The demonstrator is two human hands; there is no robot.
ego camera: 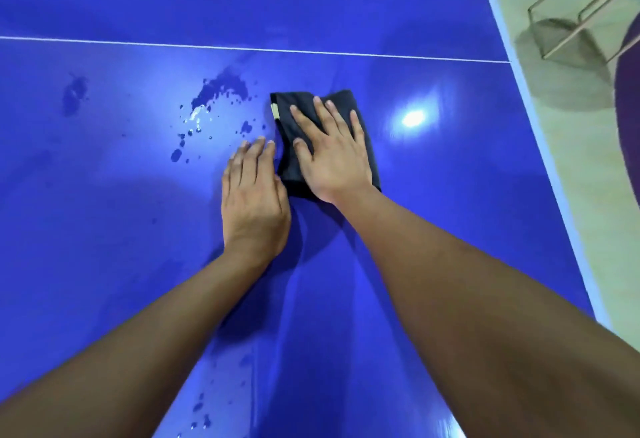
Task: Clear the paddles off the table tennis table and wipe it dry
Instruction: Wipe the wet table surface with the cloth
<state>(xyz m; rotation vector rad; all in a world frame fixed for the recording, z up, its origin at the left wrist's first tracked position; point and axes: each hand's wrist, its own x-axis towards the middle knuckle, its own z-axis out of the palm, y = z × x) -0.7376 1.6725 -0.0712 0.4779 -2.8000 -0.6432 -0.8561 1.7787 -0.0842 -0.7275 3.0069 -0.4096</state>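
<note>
The right grip (332, 157) is lying flat and open on a folded dark cloth (294, 105), fingers straight and spread, palm pressing the fabric down onto the blue counter (104, 230). The cloth is sitting directly under this grip, its edges showing beyond the fingertips and to either side of the palm; a small pale tag (275, 113) is poking out just left of the index finger.

The left grip (254, 195) is resting open on the bare counter, fingers straight and held together, holding nothing. Its thumb side is lying just beside the cloth's left edge; whether it is touching the fabric cannot be told.

A patch of water (218, 91) with scattered droplets is spreading ahead and to the left of the left grip's fingertips, near the cloth but apart from it. More drops (202, 410) are lying well behind both grips, between the forearms. A thin white line (207, 45) is running across the counter beyond the cloth. To the right of the right grip a light glare (412, 118) is shining on the surface, and further right, past the counter's white edge (540, 119), a metal frame (571, 22) is standing on the pale floor (588, 160).
</note>
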